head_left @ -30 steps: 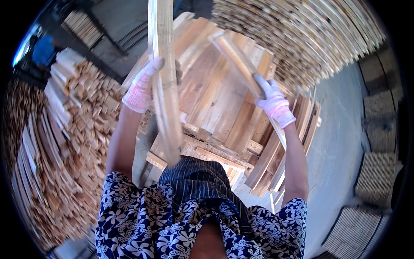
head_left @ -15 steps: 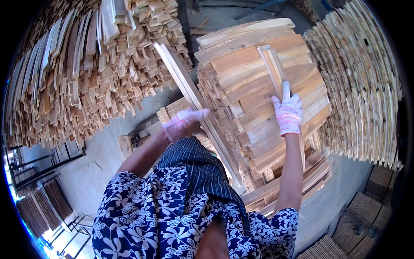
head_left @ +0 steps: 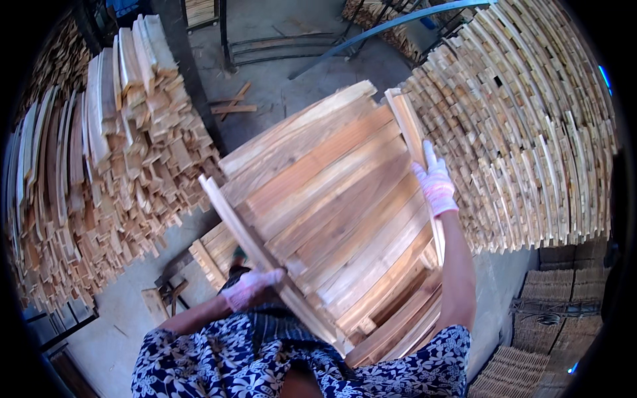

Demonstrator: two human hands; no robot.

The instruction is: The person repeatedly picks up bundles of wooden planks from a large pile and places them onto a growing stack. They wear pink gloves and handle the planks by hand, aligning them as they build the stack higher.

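My left hand (head_left: 253, 286), in a pale pinkish glove, is closed around a long narrow wooden board (head_left: 233, 219). That board slants along the left side of a stack of flat planks (head_left: 332, 192). On the stack's right side, my gloved right hand (head_left: 438, 184) grips a second long wooden board (head_left: 406, 121), with the thumb on its left and the fingers reaching along it. Part of this board is hidden under the hand and forearm. The stack's top planks lie side by side, slanting across the view between my hands.
Tall piles of wood pieces stand at the left (head_left: 133, 166) and at the right (head_left: 524, 152). Some loose sticks (head_left: 233, 108) lie on the floor beyond the stack. A blue curved bar (head_left: 391, 25) crosses the far side. Bundled slats (head_left: 554, 285) sit at the lower right.
The right-hand board has moved from the stack's top to its right edge. My left hand and its board have shifted down and left. The whole view has swung.
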